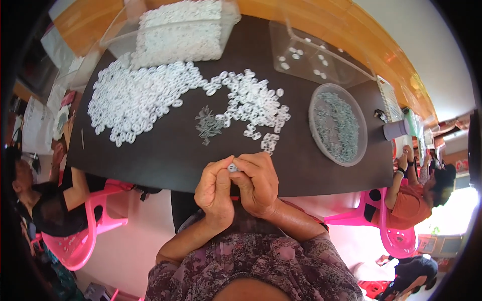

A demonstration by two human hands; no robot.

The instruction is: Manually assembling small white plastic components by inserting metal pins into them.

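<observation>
Just above the table's near edge, my left hand [216, 189] and my right hand [258, 183] meet fingertip to fingertip. Between the thumbs and forefingers they pinch a small white plastic piece [233, 167] with dark holes; the fingers cover part of it. Beyond my hands lies a small heap of grey metal pins or screws [209, 125]. A loose pile of white oval pieces [256, 100] spreads next to it, with a few pieces [269, 143] trailing toward my right hand. Whether a metal pin is also in my fingers, I cannot tell.
A larger pile of white pieces [135, 100] covers the table's left, before a clear bin [231, 15] full of them. At right stand a round tub [313, 131] of metal pins and a clear bin [359, 75] holding few pieces. People sit on pink chairs [95, 215] either side.
</observation>
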